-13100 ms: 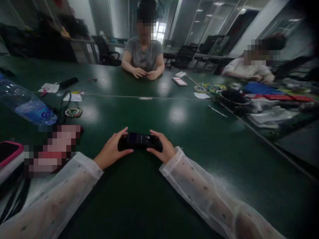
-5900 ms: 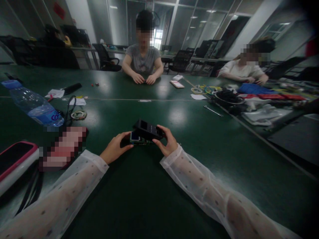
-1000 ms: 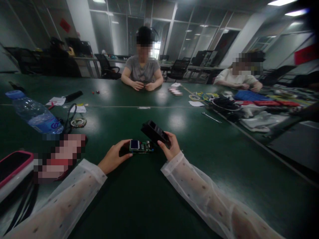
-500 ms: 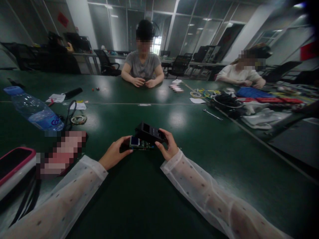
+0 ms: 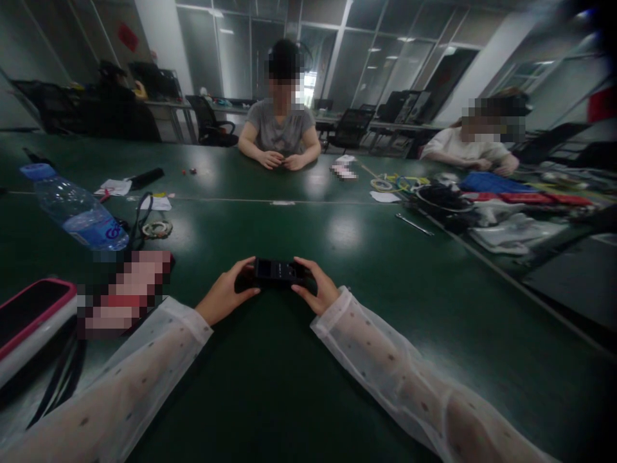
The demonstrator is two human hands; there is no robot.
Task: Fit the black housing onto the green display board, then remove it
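Observation:
A small black case with a dark window at its left part lies level over the green table. My left hand grips its left end between thumb and fingers. Around the right end, the thumb and fingers of my right hand are closed. No green circuit board shows now; the case covers that spot. Both forearms wear sheer white dotted sleeves.
At the left are a water bottle, a pink-edged device, a blurred-out red item and a bracelet. A wrench and piled cables lie right. Two people sit across the table.
The black case, tilted above the circuit board before, has come down level over it. My right hand has lowered with it and moved slightly left. The board is hidden now.

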